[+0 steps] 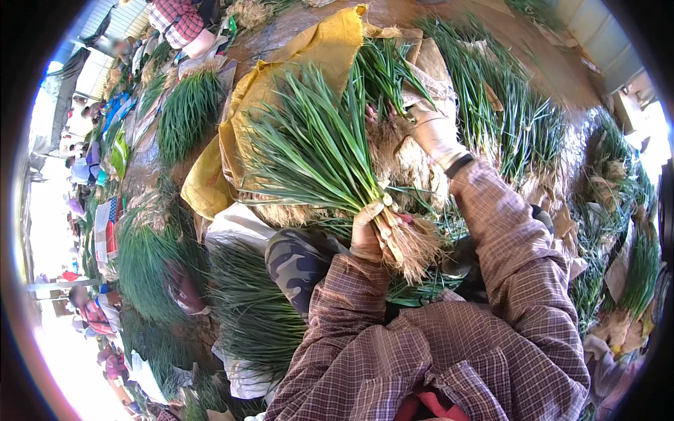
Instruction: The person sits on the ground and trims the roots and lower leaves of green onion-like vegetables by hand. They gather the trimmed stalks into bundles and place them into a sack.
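Observation:
My left hand [367,231], in a pale glove, grips a bunch of spring onions [326,152] just above its roots. The long green leaves fan out up and to the left, and the tan roots hang down at the right. My right hand [432,131], also gloved, reaches to a pile of spring onions [387,68] with reddish stems and matted roots. Its fingers touch the stems; whether they hold any is hidden. A yellow woven sack [295,50] lies beneath and behind the onions.
More spring onions [489,100] lie at the right. Bundles on a white sack [258,305] sit by my left knee [300,263]. Other heaps [152,263] line the left. A person in a checked shirt [176,23] is at the top left, with other people farther off.

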Motion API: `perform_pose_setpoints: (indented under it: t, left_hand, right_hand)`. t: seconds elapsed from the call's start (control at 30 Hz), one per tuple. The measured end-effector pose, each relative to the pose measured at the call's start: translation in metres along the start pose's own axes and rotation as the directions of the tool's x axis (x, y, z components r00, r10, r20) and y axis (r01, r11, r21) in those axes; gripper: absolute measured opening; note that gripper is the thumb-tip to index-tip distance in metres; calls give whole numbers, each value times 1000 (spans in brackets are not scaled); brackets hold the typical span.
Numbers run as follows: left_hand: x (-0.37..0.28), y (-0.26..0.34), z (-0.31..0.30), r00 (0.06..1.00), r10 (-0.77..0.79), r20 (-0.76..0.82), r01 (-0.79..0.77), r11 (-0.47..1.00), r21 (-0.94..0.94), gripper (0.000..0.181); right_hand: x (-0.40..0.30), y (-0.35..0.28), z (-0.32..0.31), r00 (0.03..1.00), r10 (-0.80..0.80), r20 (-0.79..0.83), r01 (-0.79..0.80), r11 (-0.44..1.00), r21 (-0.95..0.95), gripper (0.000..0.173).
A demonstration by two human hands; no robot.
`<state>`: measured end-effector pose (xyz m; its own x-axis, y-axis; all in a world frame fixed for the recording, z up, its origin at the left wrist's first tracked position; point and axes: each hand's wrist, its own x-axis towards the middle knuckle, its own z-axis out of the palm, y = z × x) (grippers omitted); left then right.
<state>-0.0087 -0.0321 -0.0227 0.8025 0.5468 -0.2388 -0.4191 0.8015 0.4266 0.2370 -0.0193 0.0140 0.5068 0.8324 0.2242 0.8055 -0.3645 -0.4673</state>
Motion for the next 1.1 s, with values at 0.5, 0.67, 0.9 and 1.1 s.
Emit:
perform_pose_setpoints:
  t: [0.5,0.67,0.9,1.1]
  left_hand:
    - [2,8,26,1000,16,17,-17,998,52,28]
    - [2,6,-13,996,-66,57,51,970,238,26]
    - [-1,-2,13,997,-56,-61,61,996,72,29]
    - [-1,-1,5,996,67,56,-72,992,102,25]
  right_hand:
    - [-116,-47,-51,970,-241,31,240,970,36,13]
    - [-129,-44,-49,909,-355,219,279,908,312,18]
    - [-89,-21,18,939,23,343,-240,757,607,34]
    - [-98,-73,-7,995,-57,88,15,907,422,21]
